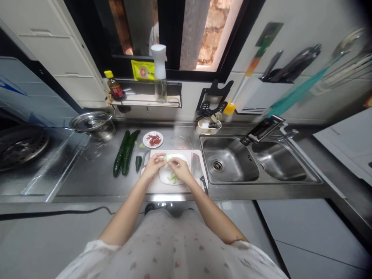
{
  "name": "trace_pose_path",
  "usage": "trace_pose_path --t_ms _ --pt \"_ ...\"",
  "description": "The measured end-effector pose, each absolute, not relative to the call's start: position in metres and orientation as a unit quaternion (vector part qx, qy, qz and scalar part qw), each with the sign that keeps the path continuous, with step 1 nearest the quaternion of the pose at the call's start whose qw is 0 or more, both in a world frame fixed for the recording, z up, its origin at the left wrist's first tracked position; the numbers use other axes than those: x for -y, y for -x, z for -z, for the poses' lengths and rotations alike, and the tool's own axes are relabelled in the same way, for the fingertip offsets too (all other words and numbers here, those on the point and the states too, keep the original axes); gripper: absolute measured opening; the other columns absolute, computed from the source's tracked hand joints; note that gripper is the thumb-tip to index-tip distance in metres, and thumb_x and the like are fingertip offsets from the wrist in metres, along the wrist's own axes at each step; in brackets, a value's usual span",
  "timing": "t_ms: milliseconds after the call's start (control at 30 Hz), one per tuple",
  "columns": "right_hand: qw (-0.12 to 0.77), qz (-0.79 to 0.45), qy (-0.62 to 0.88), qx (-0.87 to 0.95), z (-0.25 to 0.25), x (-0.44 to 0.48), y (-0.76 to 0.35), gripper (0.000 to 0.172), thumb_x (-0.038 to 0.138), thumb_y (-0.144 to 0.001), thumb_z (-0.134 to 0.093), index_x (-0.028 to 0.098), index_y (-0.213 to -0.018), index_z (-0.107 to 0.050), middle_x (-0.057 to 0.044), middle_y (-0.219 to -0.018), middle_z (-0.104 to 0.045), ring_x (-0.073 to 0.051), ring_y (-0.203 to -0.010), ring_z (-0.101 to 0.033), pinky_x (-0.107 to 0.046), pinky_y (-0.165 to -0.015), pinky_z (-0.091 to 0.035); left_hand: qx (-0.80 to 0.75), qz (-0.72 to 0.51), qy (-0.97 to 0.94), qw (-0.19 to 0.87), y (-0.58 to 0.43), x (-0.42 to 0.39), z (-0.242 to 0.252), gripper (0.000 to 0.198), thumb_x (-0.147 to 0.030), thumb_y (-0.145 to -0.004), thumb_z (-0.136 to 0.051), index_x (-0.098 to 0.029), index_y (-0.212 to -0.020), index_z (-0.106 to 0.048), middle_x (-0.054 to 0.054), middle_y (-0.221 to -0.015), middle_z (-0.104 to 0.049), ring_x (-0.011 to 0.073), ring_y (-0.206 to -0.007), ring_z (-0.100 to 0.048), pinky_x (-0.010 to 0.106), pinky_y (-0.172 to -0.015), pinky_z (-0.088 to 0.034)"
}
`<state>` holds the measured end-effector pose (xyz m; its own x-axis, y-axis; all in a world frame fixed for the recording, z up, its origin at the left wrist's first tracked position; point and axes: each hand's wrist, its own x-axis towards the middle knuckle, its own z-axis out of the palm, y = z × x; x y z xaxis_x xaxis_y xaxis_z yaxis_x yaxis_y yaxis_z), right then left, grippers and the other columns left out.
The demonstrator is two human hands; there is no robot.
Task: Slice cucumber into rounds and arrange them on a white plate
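My left hand [153, 164] and my right hand [179, 167] meet over a white plate [164, 178] that rests on a white cutting board [187, 155]. Both hands pinch pale green cucumber slices [166, 157] between their fingertips. A few more slices [172, 177] lie on the plate under my hands. A cleaver [197, 167] lies on the board's right side, its black handle toward me.
Two whole cucumbers [124, 153] and a short cucumber end [138, 163] lie left of the board. Behind it stands a small plate of chopped red chilli [153, 140]. A double sink [232, 162] is to the right, a lidded steel pot [92, 123] at the left.
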<state>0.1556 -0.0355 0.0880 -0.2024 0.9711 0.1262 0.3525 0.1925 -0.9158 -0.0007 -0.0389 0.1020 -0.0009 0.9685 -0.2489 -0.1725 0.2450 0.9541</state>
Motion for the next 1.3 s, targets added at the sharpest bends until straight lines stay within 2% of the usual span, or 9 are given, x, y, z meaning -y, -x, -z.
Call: trace_pose_path --t_ms 333,733,933,1300 --pt "0.366 -0.458 0.501 0.637 -0.068 0.023 -0.156 0.015 0.027 -0.078 -0.054 0.017 -0.075 -0.064 -0.001 -0.073 -0.067 -0.014 -0.072 -0.061 -0.026 -0.071 -0.047 -0.544 -0.470 -0.414 0.558 0.002 0.028 -0.082 0.052 -0.033 -0.054 -0.080 -0.017 -0.101 -0.066 0.004 -0.078 -0.066 0.0171 -0.078 -0.062 0.026 -0.068 -0.046" --pt "0.302 -0.446 0.539 0.647 -0.049 0.010 -0.156 0.013 0.022 -0.077 -0.055 0.015 -0.076 -0.066 -0.001 -0.069 -0.066 -0.013 -0.066 -0.060 -0.026 -0.069 -0.048 -0.566 -0.460 -0.428 0.535 0.012 0.012 -0.057 0.037 -0.039 -0.051 -0.080 -0.016 -0.076 -0.063 0.001 -0.066 -0.063 0.0141 -0.069 -0.058 0.024 -0.064 -0.044" --pt "0.265 -0.429 0.552 0.663 -0.043 0.007 -0.155 0.012 0.018 -0.078 -0.055 0.016 -0.073 -0.066 0.000 -0.068 -0.066 -0.012 -0.065 -0.061 -0.022 -0.066 -0.047 -0.571 -0.449 -0.464 0.507 0.014 0.006 -0.047 0.030 -0.035 -0.056 -0.077 -0.016 -0.074 -0.063 0.002 -0.072 -0.064 0.0139 -0.070 -0.058 0.026 -0.070 -0.045" --pt "0.147 -0.360 0.617 0.684 -0.023 0.004 -0.143 0.015 0.020 -0.080 -0.057 0.014 -0.076 -0.070 -0.005 -0.074 -0.070 -0.014 -0.067 -0.060 -0.021 -0.061 -0.041 -0.607 -0.387 -0.533 0.444 0.019 -0.003 -0.013 0.021 -0.030 -0.059 -0.072 -0.016 -0.072 -0.064 0.002 -0.067 -0.062 0.0142 -0.066 -0.056 0.027 -0.068 -0.043"
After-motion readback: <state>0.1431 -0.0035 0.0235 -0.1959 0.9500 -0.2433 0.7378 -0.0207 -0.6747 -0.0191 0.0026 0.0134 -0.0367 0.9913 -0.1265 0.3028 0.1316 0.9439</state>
